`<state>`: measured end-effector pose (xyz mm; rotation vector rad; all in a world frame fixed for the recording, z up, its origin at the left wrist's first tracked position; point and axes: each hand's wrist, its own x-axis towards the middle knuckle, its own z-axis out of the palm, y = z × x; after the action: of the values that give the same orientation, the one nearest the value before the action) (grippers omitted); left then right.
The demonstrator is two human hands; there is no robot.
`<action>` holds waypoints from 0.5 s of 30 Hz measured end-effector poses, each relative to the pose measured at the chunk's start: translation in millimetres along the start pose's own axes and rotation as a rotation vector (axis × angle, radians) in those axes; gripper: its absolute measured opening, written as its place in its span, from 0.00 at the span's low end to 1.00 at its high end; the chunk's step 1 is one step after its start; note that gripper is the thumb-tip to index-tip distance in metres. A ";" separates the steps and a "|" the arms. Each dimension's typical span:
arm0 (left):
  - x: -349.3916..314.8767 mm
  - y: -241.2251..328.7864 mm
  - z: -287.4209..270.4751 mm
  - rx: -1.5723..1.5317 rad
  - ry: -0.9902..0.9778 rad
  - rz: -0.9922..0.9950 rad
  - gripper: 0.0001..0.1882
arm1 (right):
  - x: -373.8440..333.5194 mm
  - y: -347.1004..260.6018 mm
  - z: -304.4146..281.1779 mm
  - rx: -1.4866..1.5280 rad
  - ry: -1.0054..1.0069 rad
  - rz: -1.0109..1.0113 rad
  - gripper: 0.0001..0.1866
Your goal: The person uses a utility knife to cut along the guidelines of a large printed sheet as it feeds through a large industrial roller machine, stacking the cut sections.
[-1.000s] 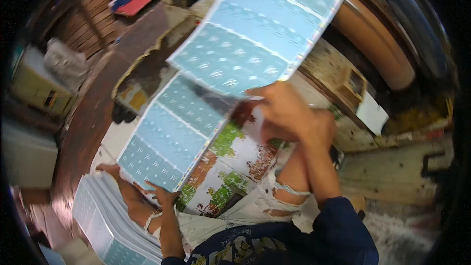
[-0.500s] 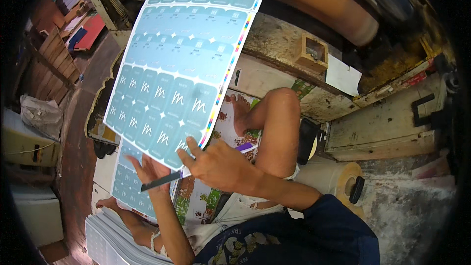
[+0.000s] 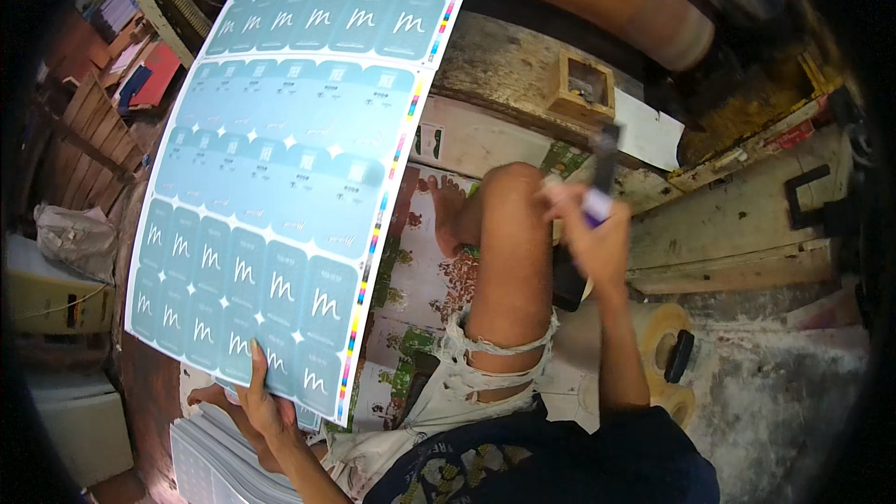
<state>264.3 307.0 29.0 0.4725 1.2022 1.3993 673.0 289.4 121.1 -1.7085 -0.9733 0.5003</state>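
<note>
A long printed sheet (image 3: 271, 163) in teal and light blue hangs in front of me on the left, its top running out of view. It bears rows of rounded labels and a strip of colour marks along its right edge. My left hand (image 3: 264, 403) grips its lower edge, thumb on the printed face and the other fingers hidden behind. My right hand (image 3: 602, 241) is raised right of my knee, apart from the sheet. It is closed around a flat dark blade-like tool (image 3: 607, 157) with a purple-and-white handle, blurred by motion.
A thick stack of printed sheets (image 3: 210, 457) lies at lower left beside my leg. Machine rollers (image 3: 597, 5) cross the top. A small wooden box (image 3: 583, 86) and white paper (image 3: 649, 135) rest on the machine ledge. Clear film rolls (image 3: 658, 345) stand at right.
My right hand has swung up and right with the tool, away from the sheet. My left hand has taken hold of the sheet's lower edge. The sheet has shifted left and down.
</note>
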 end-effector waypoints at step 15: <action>-22.2 -4.4 -44.6 0.100 0.154 0.014 0.32 | 20.8 213.3 -142.6 -0.250 0.032 0.483 0.25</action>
<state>234.5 269.1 15.7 0.4490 1.4010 1.4122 866.2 199.2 -23.1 -2.1856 -0.6118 0.6805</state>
